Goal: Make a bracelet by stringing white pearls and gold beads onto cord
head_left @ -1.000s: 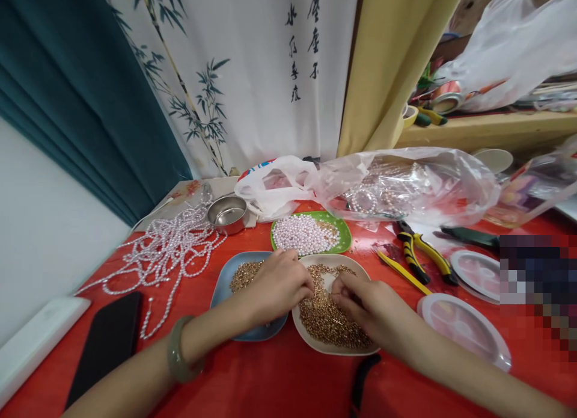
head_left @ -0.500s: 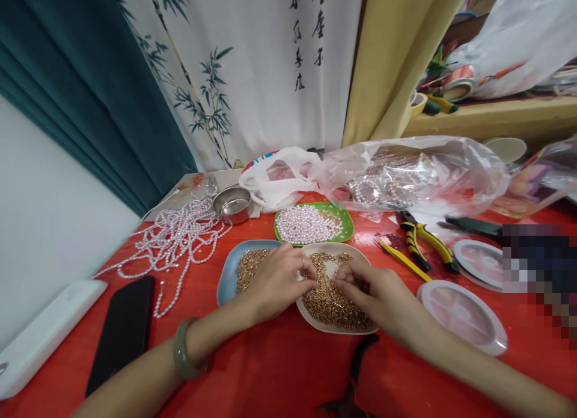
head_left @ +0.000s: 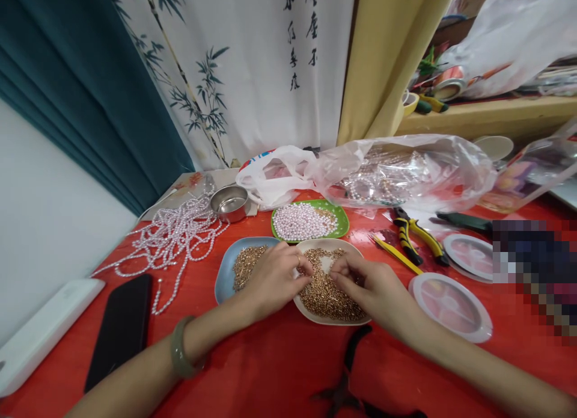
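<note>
Left hand and right hand, both pinched narrow, contents unclear, work best low over the right plate.

Counter open just left of the black tool, nearest you. On your right: spools, pliers obstruct. Ahead: bead dish, then green plate, bag. Left: phone, strands.

Your left hand is partly above the blue plate, at the edge of the beige plate, and your right hand bends its fingers over the golden beads there. Behind these, a green plate carries many pearly beads.
</note>
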`<state>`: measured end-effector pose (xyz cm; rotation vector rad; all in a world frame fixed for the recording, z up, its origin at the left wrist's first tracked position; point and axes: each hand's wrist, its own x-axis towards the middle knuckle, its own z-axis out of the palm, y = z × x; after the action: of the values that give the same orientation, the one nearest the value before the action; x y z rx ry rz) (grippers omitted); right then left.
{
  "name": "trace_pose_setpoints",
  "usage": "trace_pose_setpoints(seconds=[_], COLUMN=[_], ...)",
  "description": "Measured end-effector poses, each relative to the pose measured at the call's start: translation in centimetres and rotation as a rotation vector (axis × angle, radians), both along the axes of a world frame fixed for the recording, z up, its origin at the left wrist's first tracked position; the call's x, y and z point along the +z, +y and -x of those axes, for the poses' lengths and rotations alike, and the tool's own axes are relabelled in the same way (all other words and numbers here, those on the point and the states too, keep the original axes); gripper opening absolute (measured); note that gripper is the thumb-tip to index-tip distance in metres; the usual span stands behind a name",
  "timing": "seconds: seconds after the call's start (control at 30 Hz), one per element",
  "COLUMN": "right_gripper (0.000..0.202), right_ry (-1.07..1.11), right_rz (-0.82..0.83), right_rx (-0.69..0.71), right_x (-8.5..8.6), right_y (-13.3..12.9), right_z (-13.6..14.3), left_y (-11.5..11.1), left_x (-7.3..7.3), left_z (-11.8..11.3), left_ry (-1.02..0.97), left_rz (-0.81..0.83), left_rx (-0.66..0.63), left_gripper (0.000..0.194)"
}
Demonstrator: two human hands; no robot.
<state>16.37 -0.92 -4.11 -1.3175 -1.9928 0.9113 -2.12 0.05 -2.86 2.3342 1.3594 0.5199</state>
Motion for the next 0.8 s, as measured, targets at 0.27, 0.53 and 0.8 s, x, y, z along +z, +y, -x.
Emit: trace_pose_setpoints(seconds=[0.27,0.53,0.8], right_gripper=[0.011,0.012,0.012], right_ry=[0.058,0.106,0.080], right_rz=[0.043,0.039,-0.078], right_rx=[0.000,-0.009,0.010], right_x=[0.2,0.7,0.8], right_y=[-0.1,-0.8,-1.4], right_z=[0.1,0.2,0.3], left_y=[-0.1,-0.4,-0.8], left_x=[-0.1,-0.3,-0.2], left_z=[0.1,0.0,-0.2], left_ry=[-0.091,-0.272,-0.423], left_rz=[0.007,0.120,0.155], left_rx=[-0.002,0.095,0.064], left_gripper=[0.007,0.004,0.003])
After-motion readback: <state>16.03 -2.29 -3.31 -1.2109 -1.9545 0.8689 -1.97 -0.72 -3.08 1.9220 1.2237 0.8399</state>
